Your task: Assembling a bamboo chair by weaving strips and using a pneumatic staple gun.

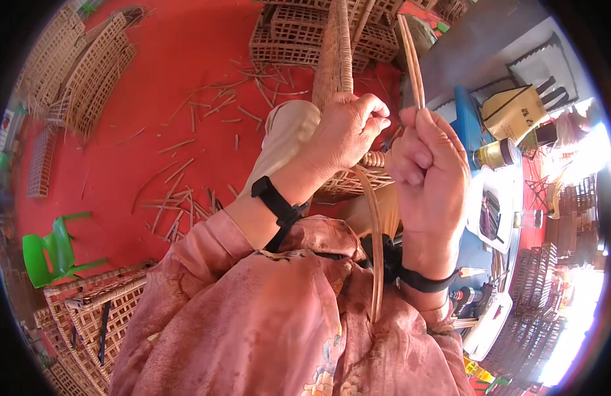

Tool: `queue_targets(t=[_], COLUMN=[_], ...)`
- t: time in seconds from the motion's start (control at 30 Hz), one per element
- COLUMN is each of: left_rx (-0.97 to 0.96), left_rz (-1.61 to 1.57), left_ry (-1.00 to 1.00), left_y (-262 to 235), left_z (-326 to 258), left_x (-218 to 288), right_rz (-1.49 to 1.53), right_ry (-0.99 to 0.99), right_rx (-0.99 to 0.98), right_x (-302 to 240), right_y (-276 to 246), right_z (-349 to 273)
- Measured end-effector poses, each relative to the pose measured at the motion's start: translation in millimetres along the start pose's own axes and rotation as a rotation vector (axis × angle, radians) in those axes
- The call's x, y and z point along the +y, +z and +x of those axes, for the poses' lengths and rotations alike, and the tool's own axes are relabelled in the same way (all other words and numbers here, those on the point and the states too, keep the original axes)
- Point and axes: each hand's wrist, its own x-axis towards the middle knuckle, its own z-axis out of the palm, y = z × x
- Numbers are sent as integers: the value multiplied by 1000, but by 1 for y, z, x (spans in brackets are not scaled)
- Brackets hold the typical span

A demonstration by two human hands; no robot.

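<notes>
A woven wicker piece (328, 69) stands upright between my knees, its rim (346, 46) tightly wrapped with cane. My left hand (352, 129) is closed over that rim, thumb and forefinger pinched together; what lies under the fingers is hidden. To its right, my right hand (429, 158) is closed in a pinch on a cane strip (413, 63), whose doubled length sticks up past the fingers. Another length of cane (373, 244) hangs below the hands, down over my pink shirt. Below my left hand, more wrapped rim (373, 159) shows.
Cut cane scraps (177, 204) litter the red floor (187, 53). Stacked woven panels stand at the far left (97, 69) and at the back (295, 33). A green chair (51, 251) is at left. At right, a blue table (467, 119) holds a jar (493, 154) and a white tray (480, 228).
</notes>
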Motion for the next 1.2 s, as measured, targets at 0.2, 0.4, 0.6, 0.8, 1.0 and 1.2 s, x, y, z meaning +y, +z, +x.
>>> queue_targets(t=[0.2,0.4,0.6,0.8,1.0,1.2], left_rx=[62,44,132,20,90,-80], left_rz=[-1,-34,-100,-541,76,297], left_ry=[69,85,100,-329,354,572], left_y=[7,8,10,4,-26,-32], left_z=[3,5,6,-4,-14,-18], left_x=[-7,-6,-6,-3,10,10], right_rz=[-9,2,8,115,193,227], right_ry=[16,3,21,166,296,403], right_rx=[-4,-32,17,-18,-13,12], right_x=[0,0,0,2,1,10], right_y=[7,2,-6,-22,-31,-38], right_z=[9,30,53,78,91,106])
